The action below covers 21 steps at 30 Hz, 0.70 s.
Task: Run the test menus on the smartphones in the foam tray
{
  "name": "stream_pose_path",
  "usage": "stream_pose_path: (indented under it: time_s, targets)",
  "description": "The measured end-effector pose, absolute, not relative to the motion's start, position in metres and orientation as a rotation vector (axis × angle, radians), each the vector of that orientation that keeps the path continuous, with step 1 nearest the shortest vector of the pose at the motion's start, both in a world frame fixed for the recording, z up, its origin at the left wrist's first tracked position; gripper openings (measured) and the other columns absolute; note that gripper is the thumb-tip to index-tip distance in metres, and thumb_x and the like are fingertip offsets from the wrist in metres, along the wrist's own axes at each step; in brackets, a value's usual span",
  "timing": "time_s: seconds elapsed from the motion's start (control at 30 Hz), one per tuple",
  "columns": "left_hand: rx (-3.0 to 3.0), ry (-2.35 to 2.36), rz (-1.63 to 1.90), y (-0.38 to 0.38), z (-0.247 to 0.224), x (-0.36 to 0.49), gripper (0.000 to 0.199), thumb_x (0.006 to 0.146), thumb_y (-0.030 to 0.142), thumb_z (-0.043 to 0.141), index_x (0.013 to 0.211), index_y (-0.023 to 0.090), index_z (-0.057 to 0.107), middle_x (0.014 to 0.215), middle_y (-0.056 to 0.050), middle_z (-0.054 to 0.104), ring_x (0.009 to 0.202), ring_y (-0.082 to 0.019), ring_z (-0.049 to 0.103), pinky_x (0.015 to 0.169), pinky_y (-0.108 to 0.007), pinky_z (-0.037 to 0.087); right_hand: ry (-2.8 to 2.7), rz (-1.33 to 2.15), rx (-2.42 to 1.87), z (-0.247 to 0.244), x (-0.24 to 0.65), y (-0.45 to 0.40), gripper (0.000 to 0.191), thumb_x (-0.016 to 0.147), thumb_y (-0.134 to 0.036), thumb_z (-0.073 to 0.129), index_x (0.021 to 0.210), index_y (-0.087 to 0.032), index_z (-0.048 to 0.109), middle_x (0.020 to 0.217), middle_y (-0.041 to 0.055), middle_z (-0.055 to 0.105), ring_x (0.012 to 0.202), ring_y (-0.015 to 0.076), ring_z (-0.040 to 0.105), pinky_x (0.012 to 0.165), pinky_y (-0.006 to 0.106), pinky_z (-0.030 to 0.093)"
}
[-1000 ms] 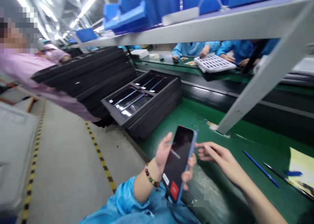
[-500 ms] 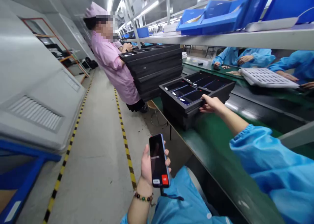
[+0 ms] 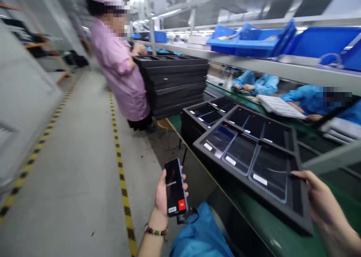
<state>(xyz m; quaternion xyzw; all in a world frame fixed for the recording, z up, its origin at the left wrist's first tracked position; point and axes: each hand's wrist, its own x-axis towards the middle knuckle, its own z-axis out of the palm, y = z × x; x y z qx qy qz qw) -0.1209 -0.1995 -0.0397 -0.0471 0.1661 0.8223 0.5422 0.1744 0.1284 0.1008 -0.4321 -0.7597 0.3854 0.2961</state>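
My left hand (image 3: 161,192) holds a phone (image 3: 174,185) upright, its dark screen showing a red square and a white label near the bottom. A short black cable hangs by its lower end. On the right, my right hand (image 3: 318,191) grips the near right edge of a black foam tray (image 3: 254,193), thumb on top. Phones with white labels, such as one phone (image 3: 269,168), lie in that tray's compartments. The tray is tilted and overlaps the lower stack of black trays (image 3: 188,127), whose top tray also holds phones.
A person in pink (image 3: 121,69) stands beyond a tall stack of black trays (image 3: 175,80). Blue bins (image 3: 254,39) sit on the shelf above the green bench (image 3: 234,178). People in blue work across it, near a white tray (image 3: 280,106).
My right hand has moved right and toward me with the top tray, which has come off the lower stack's far part, uncovering phones beneath. The view has shifted; the phone stays in my left hand.
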Motion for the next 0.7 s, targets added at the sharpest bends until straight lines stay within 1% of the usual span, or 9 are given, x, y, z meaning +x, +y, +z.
stream_pose_path:
  time_s: [0.03,0.1,0.17,0.23,0.3,0.4,0.53,0.63,0.7]
  targets:
    - [-0.116,0.412,1.928,-0.195,-0.043,-0.123,0.05,0.107,0.055,0.046,0.136,0.024,0.071,0.101,-0.011,0.079,0.074,-0.026,0.075,0.066,-0.045,0.068,-1.816,1.236,-1.254,0.088,0.197,0.116,0.038,0.089,-0.058,0.056,0.078,-0.033,0.083,0.064,0.0141,0.074,0.057,0.0366,0.075,0.059,0.052,0.064]
    - [-0.126,0.473,1.865,-0.181,-0.047,-0.126,0.051,0.106,0.053,0.044,0.147,0.03,0.064,0.101,-0.01,0.079,0.072,-0.026,0.075,0.065,-0.045,0.068,-1.542,1.351,-1.357,0.064,0.238,0.091,0.041,0.087,-0.058,0.058,0.115,-0.043,0.083,0.084,0.0093,0.083,0.072,0.0418,0.08,0.067,0.057,0.067]
    - [-0.133,0.531,1.753,-0.162,-0.049,-0.128,0.058,0.104,0.053,0.047,0.157,0.031,0.055,0.101,-0.01,0.078,0.069,-0.026,0.073,0.065,-0.045,0.067,-1.389,1.364,-1.346,0.044,0.271,0.07,0.057,0.088,-0.057,0.057,0.142,-0.048,0.07,0.109,0.0049,0.085,0.087,0.0436,0.082,0.076,0.06,0.068]
    - [-0.126,0.571,1.605,-0.138,-0.047,-0.127,0.064,0.102,0.053,0.049,0.163,0.032,0.047,0.1,-0.01,0.076,0.066,-0.025,0.069,0.062,-0.047,0.067,-1.303,1.359,-1.252,0.025,0.298,0.054,0.066,0.092,-0.056,0.051,0.156,-0.046,0.057,0.134,0.0027,0.079,0.109,0.0426,0.08,0.089,0.059,0.068]
    - [-0.108,0.597,1.493,-0.114,-0.044,-0.122,0.068,0.1,0.055,0.051,0.164,0.033,0.045,0.097,-0.008,0.073,0.065,-0.024,0.066,0.057,-0.045,0.066,-1.331,1.298,-1.173,0.003,0.319,0.044,0.068,0.093,-0.053,0.049,0.16,-0.04,0.053,0.151,0.0033,0.069,0.131,0.0399,0.072,0.104,0.057,0.063]
    - [-0.062,0.648,1.426,-0.088,-0.041,-0.115,0.064,0.099,0.055,0.055,0.159,0.033,0.051,0.097,-0.007,0.07,0.065,-0.02,0.063,0.056,-0.04,0.065,-1.375,1.196,-1.192,-0.039,0.345,0.035,0.07,0.09,-0.051,0.055,0.157,-0.031,0.057,0.16,0.0071,0.062,0.147,0.0378,0.06,0.113,0.056,0.057]
    - [0.022,0.696,1.412,-0.067,-0.04,-0.113,0.059,0.097,0.052,0.061,0.152,0.029,0.059,0.101,-0.008,0.07,0.067,-0.017,0.063,0.059,-0.039,0.067,-1.161,1.145,-1.282,-0.084,0.364,0.017,0.072,0.086,-0.051,0.062,0.154,-0.027,0.063,0.159,0.0085,0.063,0.15,0.0389,0.057,0.117,0.055,0.053]
    - [0.087,0.731,1.408,-0.054,-0.033,-0.114,0.058,0.097,0.052,0.062,0.15,0.027,0.06,0.102,-0.009,0.071,0.07,-0.018,0.065,0.062,-0.041,0.069,-1.075,1.011,-1.414,-0.089,0.375,0.003,0.066,0.09,-0.05,0.066,0.152,-0.027,0.065,0.159,0.0077,0.063,0.15,0.0365,0.056,0.123,0.049,0.047]
    - [0.148,0.762,1.364,-0.043,-0.023,-0.113,0.057,0.096,0.052,0.065,0.146,0.025,0.063,0.102,-0.009,0.072,0.07,-0.019,0.067,0.062,-0.044,0.07,-1.132,0.956,-1.511,-0.083,0.386,-0.001,0.064,0.094,-0.052,0.067,0.154,-0.029,0.063,0.158,0.0081,0.064,0.145,0.034,0.061,0.123,0.047,0.048]
